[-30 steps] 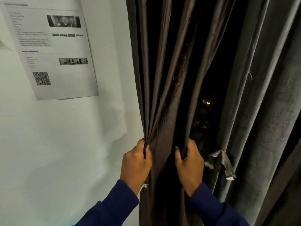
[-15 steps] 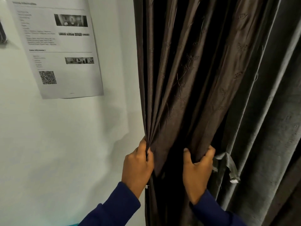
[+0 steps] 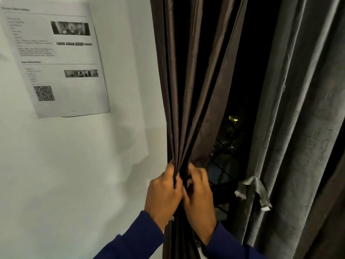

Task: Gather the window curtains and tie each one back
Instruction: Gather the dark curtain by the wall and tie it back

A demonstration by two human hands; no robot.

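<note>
Together, both hands (image 3: 182, 191) clutch the bunched brown curtain (image 3: 188, 101) between them.

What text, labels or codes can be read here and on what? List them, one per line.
Printed sheet taped to the wall: two bold headings and all body lines, too blurred to read.
QR code on that sheet: visible, with no readable characters.
Brown curtain, grey curtain, tie strip: no text.
</note>
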